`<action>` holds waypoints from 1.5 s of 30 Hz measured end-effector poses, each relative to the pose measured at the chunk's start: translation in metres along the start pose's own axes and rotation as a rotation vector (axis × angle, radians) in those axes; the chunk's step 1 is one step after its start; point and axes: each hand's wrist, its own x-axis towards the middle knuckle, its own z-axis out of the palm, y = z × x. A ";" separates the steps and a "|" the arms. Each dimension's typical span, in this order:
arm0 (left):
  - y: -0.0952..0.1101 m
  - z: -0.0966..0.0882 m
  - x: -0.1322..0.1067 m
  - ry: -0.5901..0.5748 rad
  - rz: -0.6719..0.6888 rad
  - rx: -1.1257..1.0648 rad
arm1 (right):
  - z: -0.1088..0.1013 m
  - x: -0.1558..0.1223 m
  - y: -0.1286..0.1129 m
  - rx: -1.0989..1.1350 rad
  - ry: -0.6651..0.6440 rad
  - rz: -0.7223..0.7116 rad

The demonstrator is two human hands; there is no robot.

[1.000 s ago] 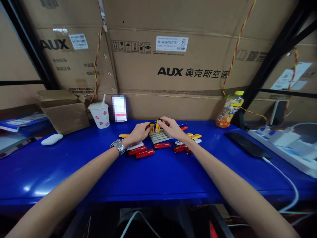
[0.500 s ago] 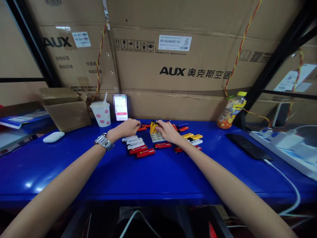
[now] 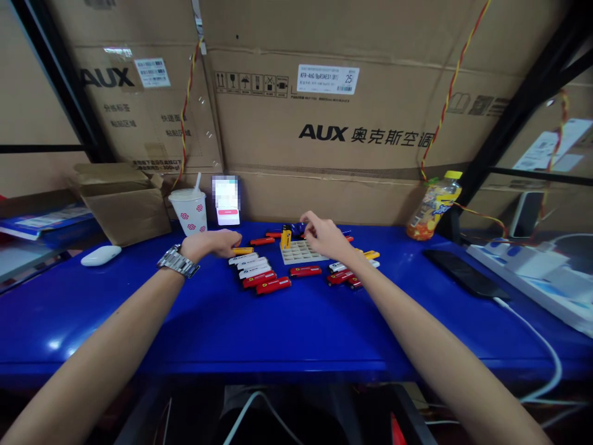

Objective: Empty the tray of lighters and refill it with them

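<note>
Left hand (image 3: 209, 245) open, empty, by a yellow lighter (image 3: 243, 251); right hand (image 3: 327, 237) half-curled, empty, near a grid tray (image 3: 301, 252).

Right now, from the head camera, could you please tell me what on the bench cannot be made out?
Head view only:
The upright card behind the bench items: pixelated, its print unreadable.
The dark blue piece: partly hidden by the right hand.
The red sticks: their small logos are too small to read.
</note>
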 end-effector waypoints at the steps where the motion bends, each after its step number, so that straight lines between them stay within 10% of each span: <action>1: -0.002 0.001 0.001 0.001 -0.007 0.001 | -0.008 0.000 0.005 -0.038 -0.001 0.045; 8: 0.014 -0.010 -0.005 0.143 0.035 -0.032 | -0.058 -0.009 0.055 -0.129 -0.248 0.251; 16: 0.044 -0.016 -0.005 0.347 0.154 -0.153 | -0.059 -0.013 0.074 -0.022 -0.659 0.407; 37: 0.073 0.002 0.003 0.486 0.047 -0.998 | -0.005 0.000 0.035 0.582 -0.087 0.199; 45: 0.094 0.007 0.003 0.323 -0.082 -1.278 | 0.005 0.003 0.015 0.666 0.051 0.283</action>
